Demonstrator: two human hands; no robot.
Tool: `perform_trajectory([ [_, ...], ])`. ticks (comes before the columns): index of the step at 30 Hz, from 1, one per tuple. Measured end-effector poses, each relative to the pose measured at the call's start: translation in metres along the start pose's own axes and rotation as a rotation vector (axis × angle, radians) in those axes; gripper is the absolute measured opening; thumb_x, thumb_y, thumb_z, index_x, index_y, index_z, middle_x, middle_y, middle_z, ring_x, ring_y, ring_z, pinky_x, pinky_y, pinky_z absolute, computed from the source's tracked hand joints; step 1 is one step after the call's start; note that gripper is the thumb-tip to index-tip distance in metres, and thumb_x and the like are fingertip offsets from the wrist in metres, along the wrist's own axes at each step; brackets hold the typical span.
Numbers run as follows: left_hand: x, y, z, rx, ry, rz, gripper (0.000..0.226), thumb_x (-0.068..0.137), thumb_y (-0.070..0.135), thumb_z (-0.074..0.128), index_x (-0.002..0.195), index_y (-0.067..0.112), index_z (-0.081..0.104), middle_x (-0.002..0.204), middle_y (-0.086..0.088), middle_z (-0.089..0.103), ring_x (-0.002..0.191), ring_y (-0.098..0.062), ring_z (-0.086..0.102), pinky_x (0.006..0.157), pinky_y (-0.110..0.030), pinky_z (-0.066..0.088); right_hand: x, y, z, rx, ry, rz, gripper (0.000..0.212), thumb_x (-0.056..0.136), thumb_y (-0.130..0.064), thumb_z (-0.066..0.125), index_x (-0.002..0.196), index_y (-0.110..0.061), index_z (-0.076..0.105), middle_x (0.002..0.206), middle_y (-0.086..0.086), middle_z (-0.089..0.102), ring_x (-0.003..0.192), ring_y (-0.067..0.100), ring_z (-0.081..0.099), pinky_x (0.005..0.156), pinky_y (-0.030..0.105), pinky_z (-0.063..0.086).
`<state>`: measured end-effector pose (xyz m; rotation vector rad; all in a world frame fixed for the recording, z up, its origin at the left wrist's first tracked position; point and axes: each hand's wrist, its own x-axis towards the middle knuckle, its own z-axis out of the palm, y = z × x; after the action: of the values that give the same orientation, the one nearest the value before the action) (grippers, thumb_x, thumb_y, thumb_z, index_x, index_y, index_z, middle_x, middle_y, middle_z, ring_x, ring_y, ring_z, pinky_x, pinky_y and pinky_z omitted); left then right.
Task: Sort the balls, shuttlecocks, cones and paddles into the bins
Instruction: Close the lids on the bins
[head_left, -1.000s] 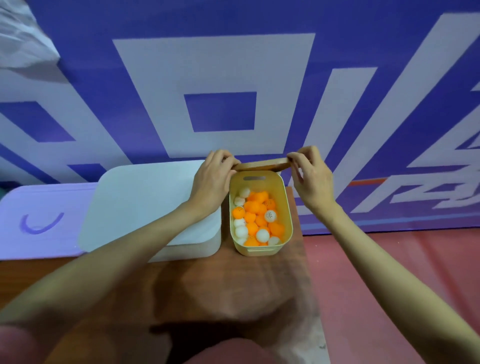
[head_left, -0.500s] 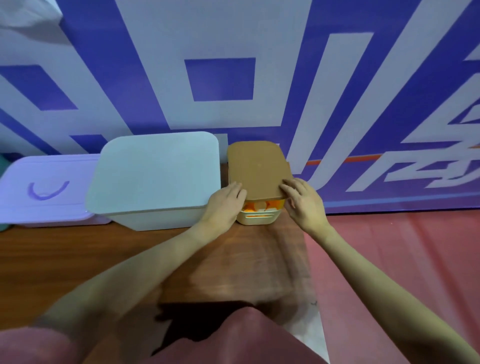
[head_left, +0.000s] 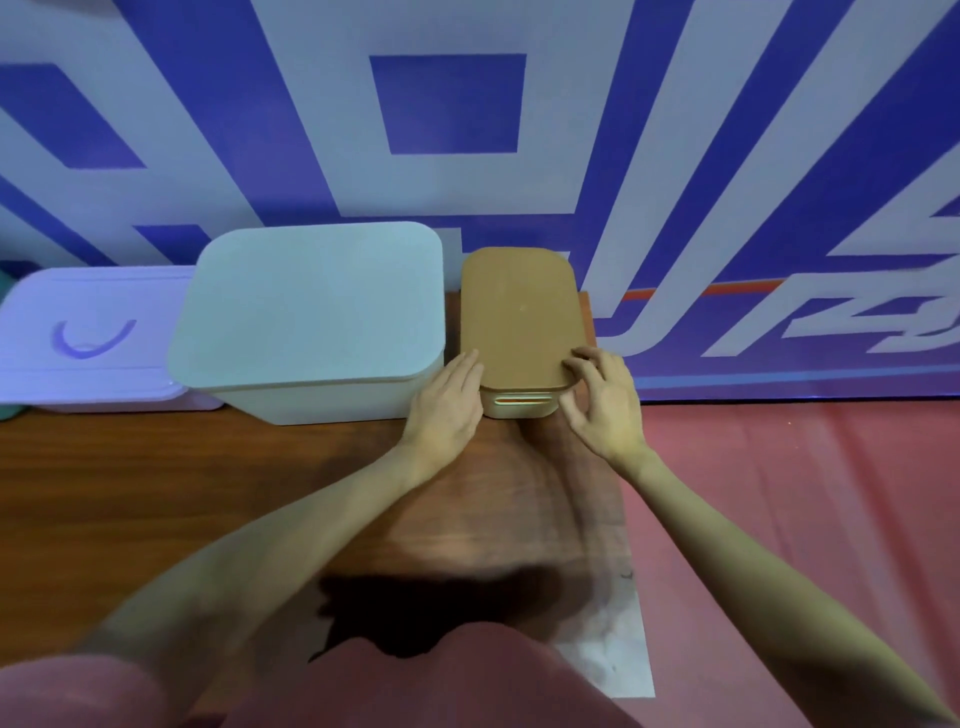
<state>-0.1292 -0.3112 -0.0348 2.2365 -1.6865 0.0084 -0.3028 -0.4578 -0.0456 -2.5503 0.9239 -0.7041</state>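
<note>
Brown lid (head_left: 519, 317) lies over the small bin (head_left: 519, 404) at frame centre; left hand (head_left: 447, 402) flat-fingered, right hand (head_left: 605, 402) loosely curled holding nothing: press near corners evenly until seated.

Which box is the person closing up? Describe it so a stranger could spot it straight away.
Along the blue and white wall, three boxes sit in a row on the wooden table. It is the rightmost, the small yellow bin between the left hand and right hand. Only it has a brown lid; the white bin and the purple box are bigger and paler.
</note>
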Motion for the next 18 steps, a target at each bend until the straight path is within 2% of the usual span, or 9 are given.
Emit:
perform_trajectory([
  [1,-0.003,0.005,0.002,-0.105,0.025,-0.116,0.044,0.09,0.012,0.057,0.132,0.001,0.051,0.141,-0.014,0.048,0.13,-0.025,0.047,0.107,-0.034,0.039,0.002,-0.004,0.001,0.046,0.032,0.066,0.03,0.085,-0.015,0.058,0.113,-0.006,0.061,0.121,0.007,0.055,0.112,0.022,0.049,0.093,0.03,0.043],
  [3,-0.003,0.014,0.008,-0.296,0.051,-0.335,0.048,0.096,0.02,0.049,0.14,0.002,0.041,0.145,-0.012,0.044,0.134,-0.024,0.041,0.112,-0.034,0.034,0.011,-0.01,0.006,0.137,0.076,0.194,0.031,0.093,-0.017,0.05,0.121,-0.005,0.056,0.126,0.008,0.052,0.117,0.023,0.046,0.099,0.031,0.04],
  [7,0.015,0.027,0.01,-0.567,0.03,-0.691,0.043,0.097,0.033,0.046,0.127,0.002,0.051,0.121,-0.012,0.061,0.115,-0.027,0.056,0.096,-0.043,0.046,0.03,-0.008,0.021,0.292,-0.015,0.414,0.048,0.1,-0.028,0.037,0.143,-0.008,0.033,0.14,0.012,0.045,0.13,0.026,0.041,0.109,0.041,0.036],
  [9,0.025,0.031,0.009,-0.601,0.046,-0.83,0.043,0.098,0.031,0.046,0.128,0.0,0.052,0.122,-0.013,0.061,0.116,-0.029,0.056,0.098,-0.041,0.044,0.033,-0.005,0.028,0.305,-0.066,0.476,0.051,0.1,-0.029,0.035,0.147,-0.01,0.025,0.143,0.013,0.043,0.132,0.028,0.04,0.109,0.044,0.036],
  [13,0.029,0.036,0.011,-0.575,0.084,-0.856,0.034,0.098,0.02,0.05,0.124,-0.001,0.053,0.12,-0.016,0.062,0.115,-0.03,0.055,0.093,-0.035,0.042,0.031,0.0,0.034,0.316,-0.082,0.48,0.05,0.099,-0.032,0.033,0.144,-0.01,0.03,0.138,0.011,0.05,0.124,0.03,0.049,0.104,0.045,0.042],
  [16,0.027,0.033,0.015,-0.606,0.101,-0.851,0.038,0.096,0.02,0.053,0.127,-0.002,0.052,0.119,-0.016,0.063,0.114,-0.03,0.057,0.095,-0.037,0.044,0.027,0.0,0.034,0.323,-0.072,0.432,0.047,0.102,-0.027,0.032,0.146,-0.012,0.029,0.142,0.008,0.046,0.129,0.025,0.045,0.107,0.036,0.039],
  [18,0.026,0.031,0.017,-0.638,0.119,-0.849,0.036,0.095,0.019,0.055,0.126,0.0,0.054,0.116,-0.014,0.065,0.11,-0.029,0.059,0.095,-0.038,0.047,0.026,0.0,0.034,0.289,-0.087,0.398,0.046,0.103,-0.026,0.03,0.147,-0.016,0.029,0.143,0.008,0.044,0.128,0.023,0.044,0.103,0.031,0.038],
])
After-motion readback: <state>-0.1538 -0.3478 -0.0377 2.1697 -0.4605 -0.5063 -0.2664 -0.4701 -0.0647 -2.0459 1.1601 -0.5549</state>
